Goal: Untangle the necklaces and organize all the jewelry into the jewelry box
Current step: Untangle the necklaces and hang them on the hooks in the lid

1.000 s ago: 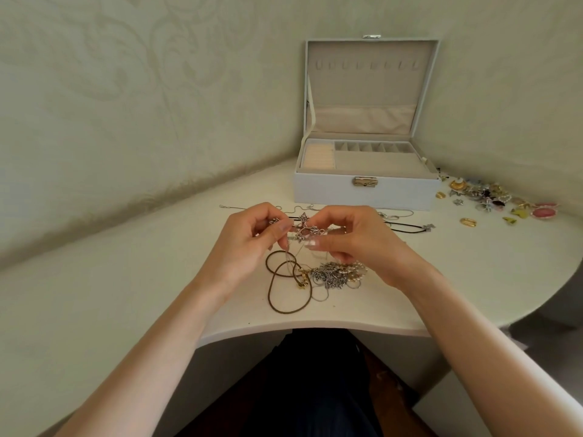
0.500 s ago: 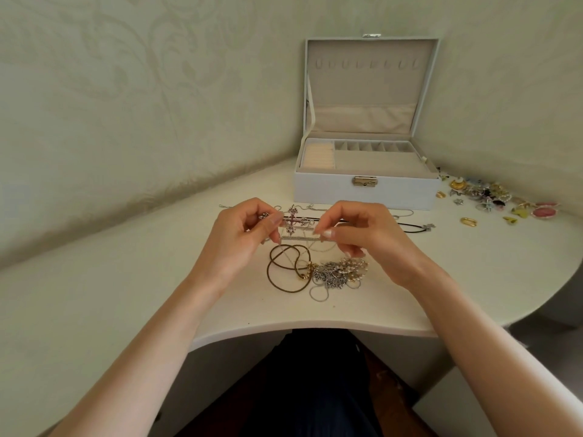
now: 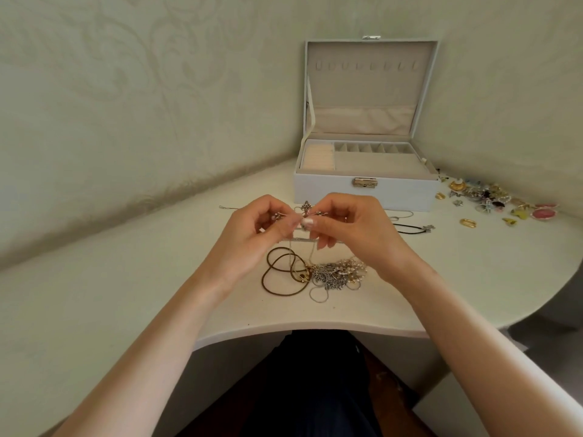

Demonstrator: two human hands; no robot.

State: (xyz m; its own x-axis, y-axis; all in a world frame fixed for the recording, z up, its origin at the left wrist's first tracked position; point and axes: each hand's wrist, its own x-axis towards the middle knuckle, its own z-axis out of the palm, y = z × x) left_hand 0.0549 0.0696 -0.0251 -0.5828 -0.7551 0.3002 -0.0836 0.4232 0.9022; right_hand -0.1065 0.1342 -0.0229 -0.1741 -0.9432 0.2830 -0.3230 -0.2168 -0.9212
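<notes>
Now closer together, left hand (image 3: 252, 230) and right hand (image 3: 356, 230), grips pinching pendant necklace (image 3: 306, 207) above tangle (image 3: 337, 274)

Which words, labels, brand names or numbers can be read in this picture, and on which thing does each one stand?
None: no text can be read anywhere.
Open pale grey jewelry box: no print; its metal clasp is too small to show a mark.
Silver pendant necklace pinched by the left hand and right hand: no lettering visible.
Heap of small colourful jewelry at the right: too small to tell.
</notes>
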